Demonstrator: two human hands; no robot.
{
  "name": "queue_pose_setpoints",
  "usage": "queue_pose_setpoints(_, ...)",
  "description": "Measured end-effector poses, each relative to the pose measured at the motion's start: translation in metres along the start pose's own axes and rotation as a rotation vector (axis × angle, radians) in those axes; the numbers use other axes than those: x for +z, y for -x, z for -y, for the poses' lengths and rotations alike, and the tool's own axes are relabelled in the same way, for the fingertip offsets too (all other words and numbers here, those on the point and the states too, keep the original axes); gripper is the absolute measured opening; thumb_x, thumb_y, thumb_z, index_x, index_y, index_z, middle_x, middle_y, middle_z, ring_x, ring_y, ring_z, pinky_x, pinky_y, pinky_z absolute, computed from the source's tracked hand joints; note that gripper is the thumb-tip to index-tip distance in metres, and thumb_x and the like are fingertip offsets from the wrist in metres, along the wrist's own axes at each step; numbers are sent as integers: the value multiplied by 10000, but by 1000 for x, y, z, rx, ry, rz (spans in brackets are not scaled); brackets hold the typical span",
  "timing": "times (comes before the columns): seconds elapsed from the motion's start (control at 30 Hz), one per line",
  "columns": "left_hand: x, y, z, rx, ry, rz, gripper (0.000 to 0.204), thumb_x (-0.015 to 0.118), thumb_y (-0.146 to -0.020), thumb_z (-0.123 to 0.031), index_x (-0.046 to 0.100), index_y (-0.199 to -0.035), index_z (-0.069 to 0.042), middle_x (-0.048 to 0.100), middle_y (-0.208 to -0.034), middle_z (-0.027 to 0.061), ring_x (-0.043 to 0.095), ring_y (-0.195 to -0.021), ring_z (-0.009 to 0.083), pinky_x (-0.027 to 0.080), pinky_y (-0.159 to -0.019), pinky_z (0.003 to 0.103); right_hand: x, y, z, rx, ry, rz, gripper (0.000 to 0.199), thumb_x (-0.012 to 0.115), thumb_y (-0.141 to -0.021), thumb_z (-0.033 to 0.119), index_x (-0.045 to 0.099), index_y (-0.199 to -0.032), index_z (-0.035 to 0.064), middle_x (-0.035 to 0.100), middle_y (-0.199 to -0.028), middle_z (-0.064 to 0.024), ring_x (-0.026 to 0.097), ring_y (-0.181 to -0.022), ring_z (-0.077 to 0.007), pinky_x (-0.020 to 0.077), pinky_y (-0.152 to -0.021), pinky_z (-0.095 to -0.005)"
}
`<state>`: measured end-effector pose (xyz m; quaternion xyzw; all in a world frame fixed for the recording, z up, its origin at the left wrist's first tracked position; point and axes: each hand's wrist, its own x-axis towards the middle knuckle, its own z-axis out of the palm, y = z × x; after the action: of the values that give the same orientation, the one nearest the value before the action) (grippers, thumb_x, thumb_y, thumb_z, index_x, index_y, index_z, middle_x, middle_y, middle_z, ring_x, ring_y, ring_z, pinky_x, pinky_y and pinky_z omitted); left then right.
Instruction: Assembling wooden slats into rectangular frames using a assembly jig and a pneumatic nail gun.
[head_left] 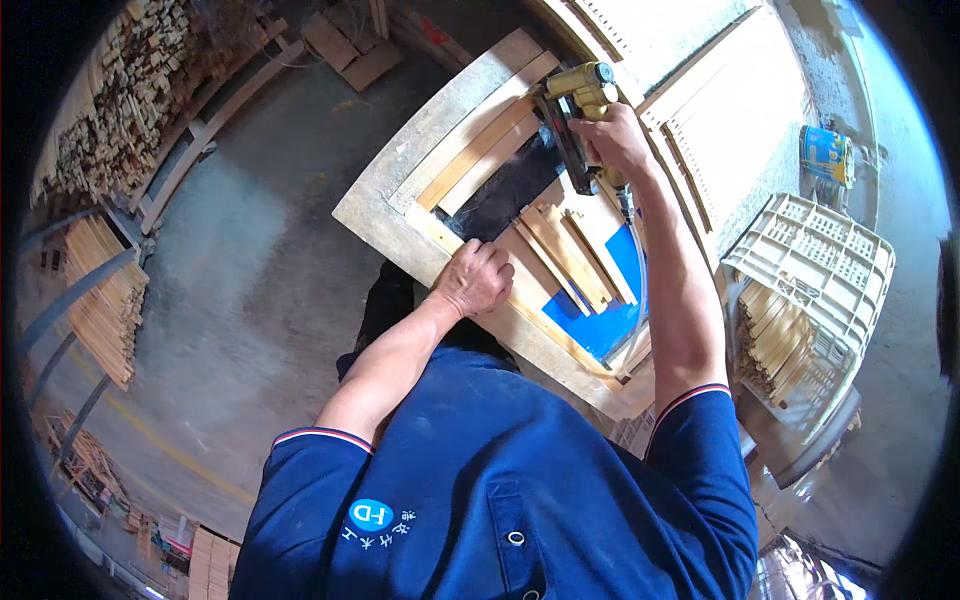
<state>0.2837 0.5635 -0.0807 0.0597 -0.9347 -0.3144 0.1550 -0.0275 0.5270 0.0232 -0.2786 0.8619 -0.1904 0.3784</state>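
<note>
Head: right hand (615, 140) grips nail gun (575, 100); left hand (475, 278) presses frame edge (440, 235).

nail gun (575, 110): grip hidden inside right hand (615, 140); nose tip not clear against dark gap.
left hand (475, 278): fingers curled under, fingertips hidden; what it presses on is covered.
blue sheet (600, 325): partly under slats (570, 255).
crate (815, 265): sticks inside only partly visible.
wood stacks (105, 310): blurred, bent at rim.
can (825, 155): label too small.
</note>
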Motion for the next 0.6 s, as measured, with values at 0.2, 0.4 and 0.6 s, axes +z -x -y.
queue_pose_setpoints(0.2,0,0,0,-2,5,14,135,667,-750,-212,640,-693,-92,610,-806,72,602,-804,232,431,-725,385,1,-8,-7,18,49,-19,345,763,-819,263,642,-614,14,556,-496,-38,559,-456,-141,464,-472,-327)
queue_pose_setpoints(0.4,1,1,0,-1,9,12,126,664,-733,-205,639,-692,-89,603,-802,71,603,-801,236,427,-720,388,-2,-1,5,27,202,-61,383,738,-797,277,698,-801,-103,674,-657,-167,678,-614,-243,543,-615,-384)
queue_pose_setpoints(0.6,3,4,0,-12,24,21,149,704,-715,-237,620,-715,-114,578,-802,66,596,-820,239,436,-723,386,-2,7,20,15,321,-55,416,722,-777,294,710,-874,-111,695,-724,-220,709,-691,-286,560,-686,-414)
